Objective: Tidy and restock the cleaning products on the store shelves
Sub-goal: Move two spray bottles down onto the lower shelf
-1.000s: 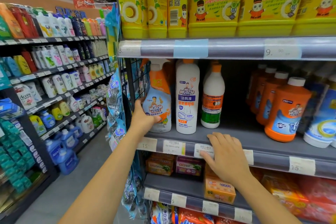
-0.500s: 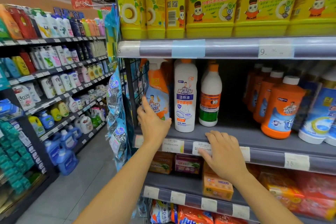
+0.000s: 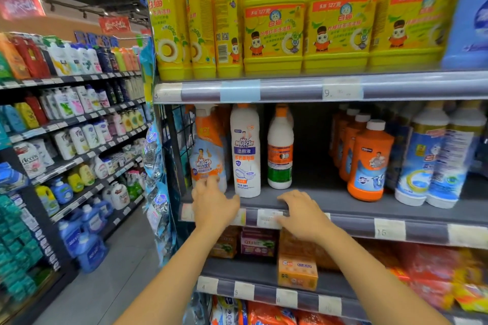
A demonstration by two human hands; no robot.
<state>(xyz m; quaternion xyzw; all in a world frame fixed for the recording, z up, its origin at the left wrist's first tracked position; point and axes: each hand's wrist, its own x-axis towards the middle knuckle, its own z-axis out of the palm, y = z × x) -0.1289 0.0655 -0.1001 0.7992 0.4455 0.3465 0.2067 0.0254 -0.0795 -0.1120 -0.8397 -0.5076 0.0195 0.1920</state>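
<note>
An orange and blue Mr Muscle spray bottle stands upright at the left end of the middle shelf. My left hand is just below it, with the fingertips touching the bottle's base. To its right stand a tall white Mr Muscle bottle and a white bottle with an orange and green label. My right hand rests flat on the shelf's front edge over a price tag and holds nothing.
A gap lies behind my right hand. Orange bottles and blue and white bottles fill the shelf's right side. Yellow detergent jugs stand on the shelf above, boxed goods below. An aisle and more stocked shelves are to the left.
My left hand has slid down from the spray bottle's side to its base, and the bottle now stands straight with its label forward. My right hand has stayed on the shelf edge.
</note>
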